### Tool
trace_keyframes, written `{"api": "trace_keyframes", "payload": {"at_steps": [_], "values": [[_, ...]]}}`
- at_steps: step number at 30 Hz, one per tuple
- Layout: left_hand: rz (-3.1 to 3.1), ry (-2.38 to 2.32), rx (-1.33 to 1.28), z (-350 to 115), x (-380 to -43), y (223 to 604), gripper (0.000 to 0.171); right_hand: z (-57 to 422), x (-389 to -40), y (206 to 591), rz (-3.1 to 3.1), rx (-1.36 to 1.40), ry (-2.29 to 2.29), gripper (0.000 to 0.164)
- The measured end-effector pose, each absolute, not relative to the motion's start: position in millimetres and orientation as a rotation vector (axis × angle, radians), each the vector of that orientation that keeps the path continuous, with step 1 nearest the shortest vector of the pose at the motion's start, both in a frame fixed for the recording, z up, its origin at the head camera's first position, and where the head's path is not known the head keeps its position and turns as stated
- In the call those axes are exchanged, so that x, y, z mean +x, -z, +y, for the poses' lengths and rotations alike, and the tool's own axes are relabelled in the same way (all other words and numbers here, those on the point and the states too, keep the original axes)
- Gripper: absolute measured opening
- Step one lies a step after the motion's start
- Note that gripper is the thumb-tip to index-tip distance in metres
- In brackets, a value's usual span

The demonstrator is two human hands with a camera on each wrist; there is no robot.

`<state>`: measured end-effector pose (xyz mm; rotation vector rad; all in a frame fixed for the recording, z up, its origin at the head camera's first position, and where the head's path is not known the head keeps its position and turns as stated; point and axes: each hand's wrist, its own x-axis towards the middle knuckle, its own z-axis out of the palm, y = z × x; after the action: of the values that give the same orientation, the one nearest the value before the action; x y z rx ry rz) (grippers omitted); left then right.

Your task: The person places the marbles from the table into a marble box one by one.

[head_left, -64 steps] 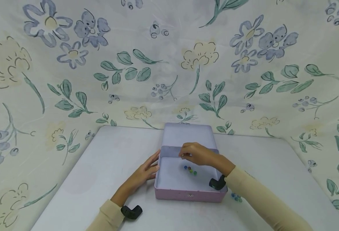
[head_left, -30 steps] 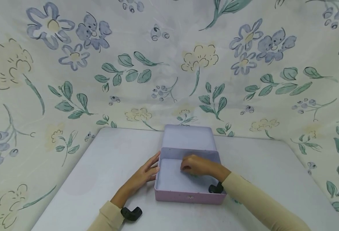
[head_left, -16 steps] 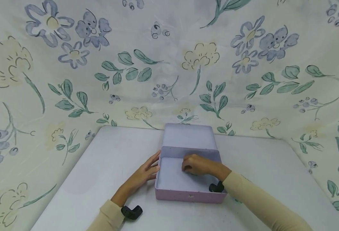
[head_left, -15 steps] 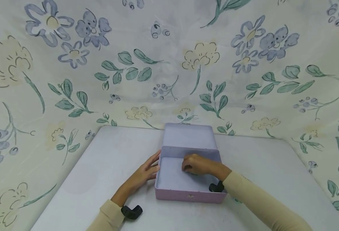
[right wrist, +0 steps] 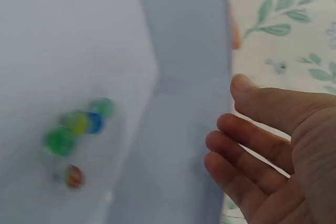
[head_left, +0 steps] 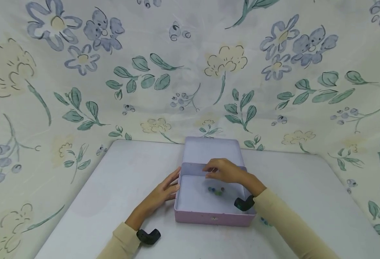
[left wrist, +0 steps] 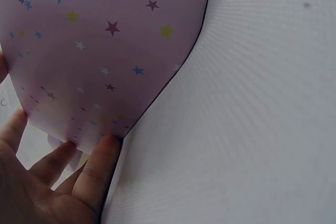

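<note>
Dipping your empty, relaxed right hand (head_left: pixel 227 171) could scatter marbles (head_left: pixel 218 193); your straight-fingered left hand (head_left: pixel 159 197) touches the star-printed box (left wrist: pixel 107 43).

The hinged box (head_left: pixel 199 217) stands on the surface (head_left: pixel 122 180), its open lid (head_left: pixel 212 150) at the back, before the cloth (head_left: pixel 190 82). Inside, marbles (head_left: pixel 218 193) lie clustered near the middle. The left hand (head_left: pixel 160 194) touches the box's left wall; the right hand (head_left: pixel 226 171) hangs above its rear part. More marbles (head_left: pixel 265 221) lie just beside its front right corner.
</note>
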<state>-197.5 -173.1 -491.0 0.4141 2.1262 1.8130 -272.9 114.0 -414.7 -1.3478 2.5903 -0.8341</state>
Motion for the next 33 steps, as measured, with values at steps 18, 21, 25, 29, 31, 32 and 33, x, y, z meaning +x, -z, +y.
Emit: {"api": "trace_keyframes", "payload": {"at_steps": [18, 21, 25, 29, 31, 32, 33], "values": [[2.14, -1.804, 0.422, -172, -197, 490, 0.063, 170, -244, 377, 2.711, -1.305, 0.902, 0.02], [2.137, -1.805, 0.424, -172, -198, 489, 0.063, 183, -238, 375, 2.748, -1.322, 0.897, 0.019], [2.136, -1.805, 0.423, -172, -198, 489, 0.063, 202, -227, 373, 2.788, -1.292, 0.893, 0.021], [2.141, -1.805, 0.416, -172, -199, 490, 0.063, 222, -219, 375, 2.832, -1.269, 0.912, 0.023], [2.145, -1.806, 0.408, -172, -199, 491, 0.063, 231, -215, 377, 2.848, -1.262, 0.922, 0.022], [2.146, -1.805, 0.408, -172, -200, 492, 0.063, 236, -213, 379, 2.858, -1.257, 0.922, 0.022], [2.146, -1.805, 0.409, -172, -200, 492, 0.063, 240, -211, 380, 2.864, -1.254, 0.928, 0.021]]}}
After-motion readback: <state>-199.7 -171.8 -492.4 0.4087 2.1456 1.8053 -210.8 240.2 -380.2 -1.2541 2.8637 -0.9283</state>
